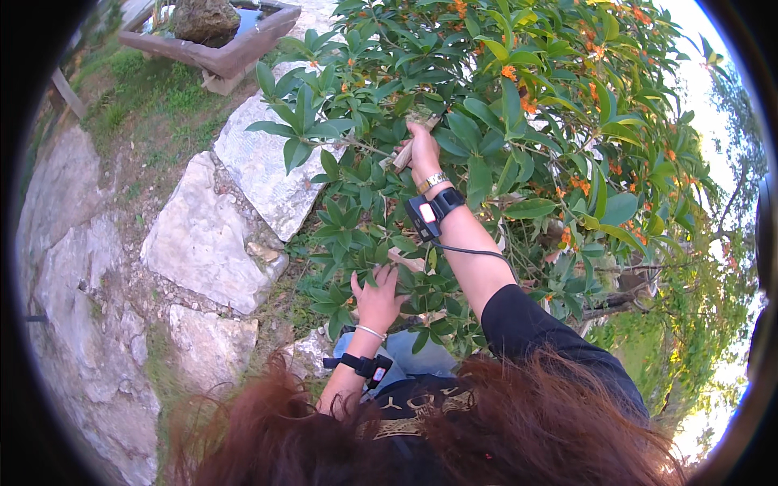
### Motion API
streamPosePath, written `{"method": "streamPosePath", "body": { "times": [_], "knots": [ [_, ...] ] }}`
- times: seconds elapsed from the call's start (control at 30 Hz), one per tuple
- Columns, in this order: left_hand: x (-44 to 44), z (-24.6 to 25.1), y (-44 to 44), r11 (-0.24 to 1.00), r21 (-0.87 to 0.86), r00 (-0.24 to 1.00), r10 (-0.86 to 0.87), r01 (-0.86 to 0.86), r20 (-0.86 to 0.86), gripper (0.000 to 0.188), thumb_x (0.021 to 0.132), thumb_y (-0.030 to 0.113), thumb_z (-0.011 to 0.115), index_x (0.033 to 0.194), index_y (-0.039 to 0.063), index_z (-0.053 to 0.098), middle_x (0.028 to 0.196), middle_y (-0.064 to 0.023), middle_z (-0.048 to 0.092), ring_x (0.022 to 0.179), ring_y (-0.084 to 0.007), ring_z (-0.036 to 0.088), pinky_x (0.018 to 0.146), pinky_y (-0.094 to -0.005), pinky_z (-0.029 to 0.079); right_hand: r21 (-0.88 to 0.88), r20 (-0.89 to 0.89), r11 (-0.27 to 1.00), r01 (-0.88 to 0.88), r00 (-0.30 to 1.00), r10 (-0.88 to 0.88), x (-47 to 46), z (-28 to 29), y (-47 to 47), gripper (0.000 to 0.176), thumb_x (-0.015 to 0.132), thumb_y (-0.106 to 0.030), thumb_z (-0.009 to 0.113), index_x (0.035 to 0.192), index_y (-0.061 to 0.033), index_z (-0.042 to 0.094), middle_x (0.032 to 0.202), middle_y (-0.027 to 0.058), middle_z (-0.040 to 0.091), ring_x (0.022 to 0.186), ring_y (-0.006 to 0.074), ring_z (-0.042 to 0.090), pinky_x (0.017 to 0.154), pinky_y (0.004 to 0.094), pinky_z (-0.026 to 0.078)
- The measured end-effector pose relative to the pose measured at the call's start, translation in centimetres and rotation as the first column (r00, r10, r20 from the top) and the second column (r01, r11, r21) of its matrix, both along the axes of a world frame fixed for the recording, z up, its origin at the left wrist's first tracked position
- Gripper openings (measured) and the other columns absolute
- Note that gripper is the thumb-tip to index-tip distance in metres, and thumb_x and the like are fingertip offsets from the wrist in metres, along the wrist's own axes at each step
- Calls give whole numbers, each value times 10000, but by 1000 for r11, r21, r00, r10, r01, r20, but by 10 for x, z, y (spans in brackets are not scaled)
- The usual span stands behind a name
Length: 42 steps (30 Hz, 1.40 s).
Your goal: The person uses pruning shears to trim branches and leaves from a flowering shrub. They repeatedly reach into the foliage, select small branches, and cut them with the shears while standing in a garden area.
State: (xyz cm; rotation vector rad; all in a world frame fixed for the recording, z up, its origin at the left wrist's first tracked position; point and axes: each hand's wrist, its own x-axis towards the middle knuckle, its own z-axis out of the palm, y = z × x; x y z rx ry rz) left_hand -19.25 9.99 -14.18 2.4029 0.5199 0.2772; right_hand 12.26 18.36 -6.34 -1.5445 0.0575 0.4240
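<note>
My right hand (422, 149) reaches into a leafy shrub (480, 121) with dark green leaves and clusters of small orange flowers. Its fingers are closed around a wooden handle (402, 159). The far end of that handle runs up among the leaves, where I cannot make out what it is joined to. Lower down and nearer my body, my left hand (377, 301) has its fingers spread against the low leaves (364, 273). Nothing shows in its grasp, though foliage covers some fingertips. Just beyond it, a pale wood-like piece (408, 261) is partly hidden by leaves.
Large pale rocks (200, 237) lie to the left of the shrub, with gravel and grass between them. At the upper left stands a stone trough (206, 54) holding water and a rock (206, 21). Twigs and bare branches (626, 297) spread on the right.
</note>
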Motion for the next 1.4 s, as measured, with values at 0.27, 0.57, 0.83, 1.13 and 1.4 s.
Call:
{"method": "streamPosePath", "body": {
  "times": [0.27,0.57,0.83,1.13,1.4],
  "knots": [
    [-2,-2,-2,1000,21,1000,6,-7,18,704,703,315,856,1330,140,589,1355,-47,591,1300,-246,517,1144,-647,181,-71,53,997,-41,998,45,12,-1,3,478,893,-440,654,1124,-26,597,841,105,606,690,245,638,618,399,539],
    [1,-1,-7,999,29,1000,22,-22,3,693,686,275,861,1312,138,594,1346,-50,594,1293,-243,522,1137,-647,197,-76,-59,979,-189,981,185,-14,11,-7,641,881,-499,657,1295,-37,499,924,128,601,777,254,648,702,435,546],
    [1,-6,-9,999,27,999,36,-37,20,689,689,275,860,1311,143,595,1341,-47,596,1293,-243,525,1133,-654,196,-121,3,961,-247,968,249,-16,10,-15,533,905,-495,614,1204,-57,559,921,104,606,795,236,656,701,402,534],
    [-4,-14,-17,999,2,999,33,-33,-40,726,702,321,862,1345,136,579,1379,-51,583,1322,-239,513,1136,-662,173,-17,-53,978,-209,977,207,19,12,-5,559,907,-487,621,1198,-15,555,974,132,588,823,230,584,739,386,494],
    [-6,-11,-14,1000,18,1000,24,-24,9,717,715,332,848,1348,131,577,1377,-45,583,1319,-236,518,1142,-659,167,-341,401,923,178,916,-28,36,6,-9,384,854,-276,723,844,99,642,727,166,666,538,238,651,493,376,534]
  ]
}}
